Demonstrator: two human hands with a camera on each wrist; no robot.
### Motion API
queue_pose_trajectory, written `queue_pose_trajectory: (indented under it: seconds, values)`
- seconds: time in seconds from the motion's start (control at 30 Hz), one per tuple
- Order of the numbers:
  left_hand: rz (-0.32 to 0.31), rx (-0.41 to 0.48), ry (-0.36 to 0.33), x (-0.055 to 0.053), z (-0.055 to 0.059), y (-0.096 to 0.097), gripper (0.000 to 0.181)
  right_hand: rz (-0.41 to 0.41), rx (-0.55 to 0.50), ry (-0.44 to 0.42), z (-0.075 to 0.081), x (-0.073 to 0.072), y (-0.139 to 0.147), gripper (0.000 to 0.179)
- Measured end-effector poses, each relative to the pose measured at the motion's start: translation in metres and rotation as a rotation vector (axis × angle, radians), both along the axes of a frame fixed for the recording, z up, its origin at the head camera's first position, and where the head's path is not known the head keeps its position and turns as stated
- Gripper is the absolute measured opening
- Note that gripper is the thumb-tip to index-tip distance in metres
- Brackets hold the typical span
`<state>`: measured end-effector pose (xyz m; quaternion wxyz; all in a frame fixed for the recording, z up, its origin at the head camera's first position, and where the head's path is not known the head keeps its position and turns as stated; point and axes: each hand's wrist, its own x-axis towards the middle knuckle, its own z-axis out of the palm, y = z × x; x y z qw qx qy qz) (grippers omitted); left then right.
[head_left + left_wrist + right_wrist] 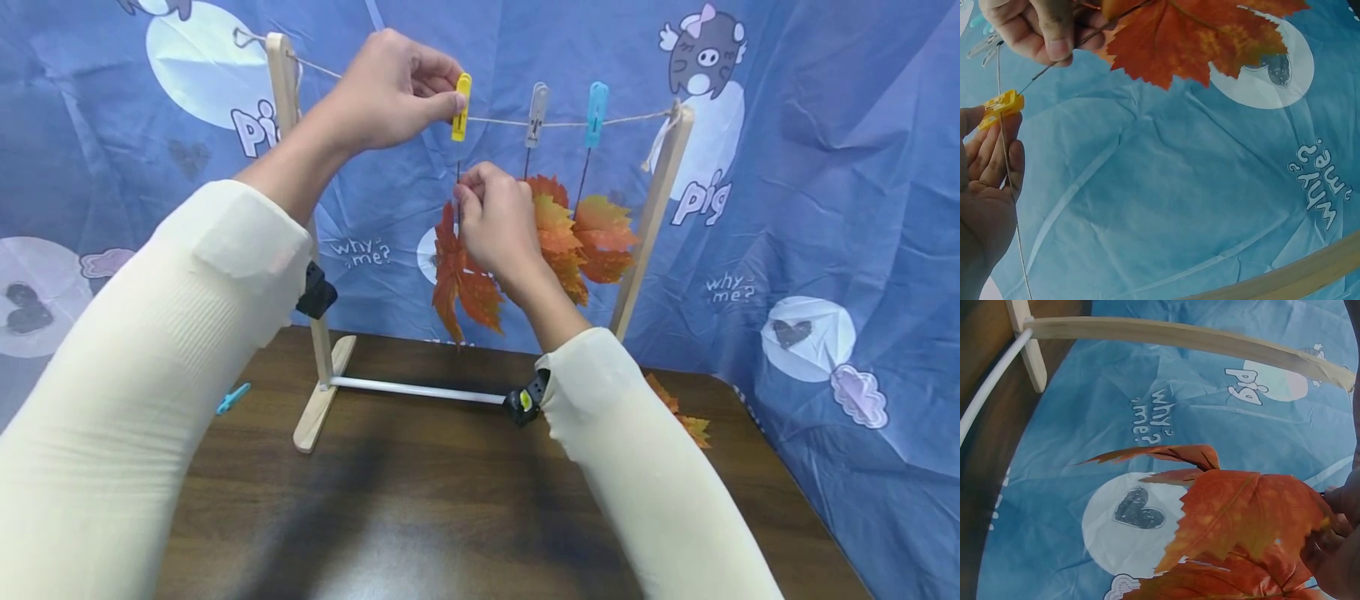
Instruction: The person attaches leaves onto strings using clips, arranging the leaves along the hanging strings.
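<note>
My left hand pinches a yellow clothespin at the string. In the left wrist view the string passes through the yellow clothespin, and a thin stem reaches to its tip. Just below, my right hand pinches that stem between thumb and finger. Red-orange artificial maple leaves hang from it, large in the right wrist view as leaves. Farther right, a grey clothespin and a blue clothespin hold more leaf stems on the string.
The string runs between two wooden posts, joined low down by a white rod. A light-blue clothespin lies on the brown table at left. More leaves lie at right, partly behind my sleeve. Patterned blue cloth hangs behind.
</note>
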<state>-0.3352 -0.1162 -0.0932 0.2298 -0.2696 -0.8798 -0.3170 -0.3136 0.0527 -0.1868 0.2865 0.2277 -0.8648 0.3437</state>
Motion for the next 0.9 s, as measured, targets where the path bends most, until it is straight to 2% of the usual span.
queue_pose_trajectory:
  seconds: [0.23,0.63,0.9]
  values:
    - [0.009,0.002,-0.008,0.0029,-0.0025,-0.0011,0.032,0.003,-0.011,0.001,0.008,-0.0014,-0.0017,0.017]
    - [0.006,0.022,0.009,0.0053,-0.001,-0.0023,0.03,0.053,-0.05,0.103,0.0042,-0.0009,-0.002,0.017]
    - [-0.01,0.033,0.006,0.0045,-0.0005,-0.004,0.03,0.031,-0.05,0.093,0.0044,-0.0012,-0.0044,0.017]
